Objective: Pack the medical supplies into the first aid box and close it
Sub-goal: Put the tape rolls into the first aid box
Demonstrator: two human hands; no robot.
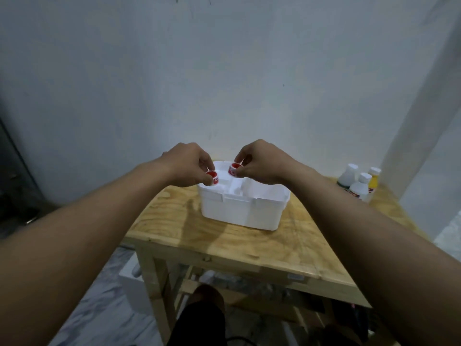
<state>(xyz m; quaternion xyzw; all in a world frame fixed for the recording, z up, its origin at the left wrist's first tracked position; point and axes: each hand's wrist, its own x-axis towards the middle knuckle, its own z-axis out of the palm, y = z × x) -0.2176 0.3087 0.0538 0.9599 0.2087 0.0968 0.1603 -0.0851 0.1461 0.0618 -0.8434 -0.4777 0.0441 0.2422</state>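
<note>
A white first aid box [239,211] stands open on the wooden table [224,240], with white dividers inside. My left hand [185,166] pinches a small red-and-white tape roll [212,177] over the box's left rim. My right hand [259,162] pinches a second red-and-white tape roll [233,169] above the middle of the box. Both rolls hang just above the compartments. No lid is visible.
Three white-capped bottles [359,187] stand at the table's far right edge, one of them yellow [373,179]. A pale wall rises right behind the table. My knees and the marble floor show below the table's front edge.
</note>
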